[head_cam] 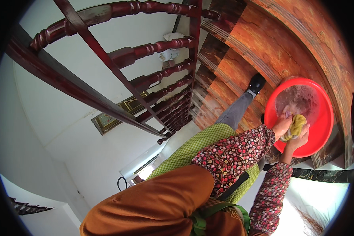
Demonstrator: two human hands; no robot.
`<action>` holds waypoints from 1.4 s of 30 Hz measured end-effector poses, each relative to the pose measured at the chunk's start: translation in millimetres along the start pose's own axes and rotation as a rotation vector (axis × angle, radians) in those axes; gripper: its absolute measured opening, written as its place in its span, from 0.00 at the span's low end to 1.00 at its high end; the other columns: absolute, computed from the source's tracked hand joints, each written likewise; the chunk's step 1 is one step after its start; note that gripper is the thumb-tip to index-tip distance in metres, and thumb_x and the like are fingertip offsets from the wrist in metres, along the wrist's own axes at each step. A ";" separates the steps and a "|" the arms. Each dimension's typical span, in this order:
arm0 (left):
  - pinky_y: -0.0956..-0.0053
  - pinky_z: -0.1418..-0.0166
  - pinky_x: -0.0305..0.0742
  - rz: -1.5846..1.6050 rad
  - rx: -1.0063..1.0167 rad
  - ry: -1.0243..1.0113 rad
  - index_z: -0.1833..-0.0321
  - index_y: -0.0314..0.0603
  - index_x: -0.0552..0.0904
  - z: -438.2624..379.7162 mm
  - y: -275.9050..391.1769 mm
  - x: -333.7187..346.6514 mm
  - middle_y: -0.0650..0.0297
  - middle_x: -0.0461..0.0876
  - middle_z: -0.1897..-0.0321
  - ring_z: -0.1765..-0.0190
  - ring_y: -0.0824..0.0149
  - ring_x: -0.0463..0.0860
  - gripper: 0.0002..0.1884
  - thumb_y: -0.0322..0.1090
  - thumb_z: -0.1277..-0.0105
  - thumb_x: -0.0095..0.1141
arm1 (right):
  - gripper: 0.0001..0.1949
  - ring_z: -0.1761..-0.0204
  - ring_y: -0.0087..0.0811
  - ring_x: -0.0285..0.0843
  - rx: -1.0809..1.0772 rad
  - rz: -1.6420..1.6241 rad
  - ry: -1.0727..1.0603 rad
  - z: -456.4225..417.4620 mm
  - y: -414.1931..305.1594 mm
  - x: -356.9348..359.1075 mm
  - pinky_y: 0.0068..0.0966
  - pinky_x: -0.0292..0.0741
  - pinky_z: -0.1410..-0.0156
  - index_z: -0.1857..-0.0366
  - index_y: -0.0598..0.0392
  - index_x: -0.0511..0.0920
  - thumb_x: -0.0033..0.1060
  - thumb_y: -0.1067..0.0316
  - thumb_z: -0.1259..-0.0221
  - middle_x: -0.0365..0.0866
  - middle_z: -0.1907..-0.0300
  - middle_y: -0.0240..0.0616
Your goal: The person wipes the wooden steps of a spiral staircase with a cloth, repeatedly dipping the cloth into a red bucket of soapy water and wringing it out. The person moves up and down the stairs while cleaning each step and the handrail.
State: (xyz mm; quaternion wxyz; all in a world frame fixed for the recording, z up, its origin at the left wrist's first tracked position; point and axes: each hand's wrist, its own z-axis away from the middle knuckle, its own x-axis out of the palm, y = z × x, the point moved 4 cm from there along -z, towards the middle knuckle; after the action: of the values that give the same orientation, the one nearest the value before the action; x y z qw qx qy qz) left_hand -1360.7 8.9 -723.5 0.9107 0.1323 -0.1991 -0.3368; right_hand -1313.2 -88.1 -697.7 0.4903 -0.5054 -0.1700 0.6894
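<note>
A bunched yellow cloth with paler grey-white parts [298, 124] is squeezed between both my hands, over the near side of a red plastic basin [320, 129]. My left hand [281, 126] grips it from the left, its fingertips partly hidden. From the right, my right hand [299, 140] closes around its lower end. Murky, sudsy water [298, 96] lies in the far part of the basin, while bare red plastic shows at the near right. The basin rests on the marbled orange stairs [262, 38].
A dark red wooden railing with turned balusters [147, 48] runs along the left, with the stairwell beyond it. My foot in a black shoe [256, 83] stands on a step beside the basin. A black marbled skirting [318, 174] edges the wall at the right.
</note>
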 end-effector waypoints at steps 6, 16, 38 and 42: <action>0.78 0.52 0.71 0.121 0.167 -0.099 0.53 0.37 0.77 3.2 12.5 -9.4 0.67 0.78 0.60 0.58 0.75 0.75 0.12 0.38 0.32 0.48 | 0.32 0.51 0.52 0.76 0.165 0.589 -0.187 -55.0 26.1 3.8 0.44 0.69 0.48 0.48 0.51 0.76 0.32 0.34 0.36 0.81 0.54 0.49; 0.65 0.33 0.62 -0.324 -0.210 0.051 0.28 0.42 0.51 16.1 16.1 -24.2 0.53 0.55 0.30 0.29 0.58 0.57 0.43 0.63 0.37 0.46 | 0.28 0.54 0.39 0.79 0.090 0.191 -0.555 -58.7 144.7 32.3 0.30 0.75 0.50 0.41 0.57 0.67 0.63 0.66 0.48 0.79 0.52 0.45; 0.70 0.59 0.79 0.792 -0.243 -0.330 0.59 0.41 0.79 -14.8 -32.0 4.6 0.60 0.82 0.66 0.64 0.65 0.82 0.12 0.41 0.32 0.47 | 0.16 0.61 0.32 0.80 0.078 -0.182 -0.076 57.6 -86.8 3.2 0.25 0.77 0.56 0.56 0.67 0.79 0.63 0.64 0.41 0.82 0.59 0.47; 0.71 0.60 0.77 0.451 0.004 -0.236 0.58 0.40 0.78 29.1 48.6 8.9 0.61 0.81 0.67 0.65 0.67 0.81 0.10 0.38 0.33 0.48 | 0.14 0.64 0.31 0.80 -0.190 -0.011 0.110 38.1 -72.5 6.6 0.26 0.76 0.58 0.58 0.67 0.80 0.57 0.64 0.37 0.84 0.63 0.45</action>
State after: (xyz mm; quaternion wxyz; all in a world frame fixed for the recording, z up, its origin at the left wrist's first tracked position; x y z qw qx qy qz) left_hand -1340.4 35.7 -677.1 0.9331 0.0459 -0.3291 -0.1378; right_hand -1309.6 -39.1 -631.8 0.4524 -0.5857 -0.2102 0.6388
